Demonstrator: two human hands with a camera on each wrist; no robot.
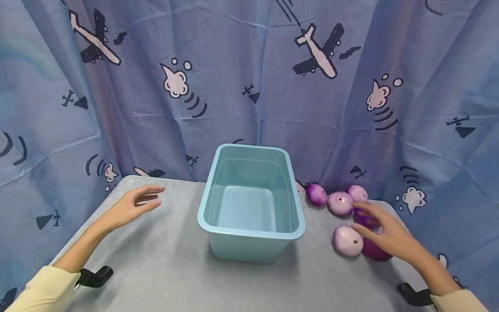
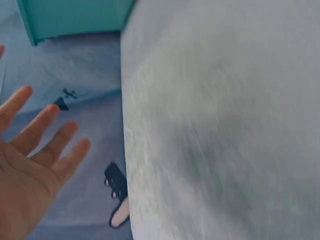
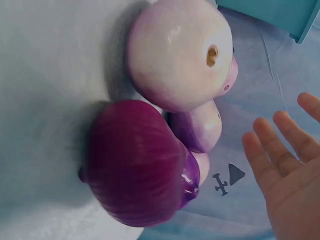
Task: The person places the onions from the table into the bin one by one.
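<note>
A blue curtain (image 1: 230, 99) backs the worktop (image 1: 163, 268); left hand (image 1: 132, 207) and right hand (image 1: 389, 234) spread, empty, I'd cup the pale front onion (image 1: 347, 241) without jostling its neighbours (image 1: 375, 251).

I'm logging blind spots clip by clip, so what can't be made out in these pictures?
- Head: the purple onion, partly covered by the right hand.
- Head: the maroon onion, partly hidden by the pale onion and that hand.
- Left wrist: the left hand, cut off by the left edge; the bin, by the top edge.
- Right wrist: the rear onions, partly behind nearer ones; the right hand, cut by the right edge.
</note>
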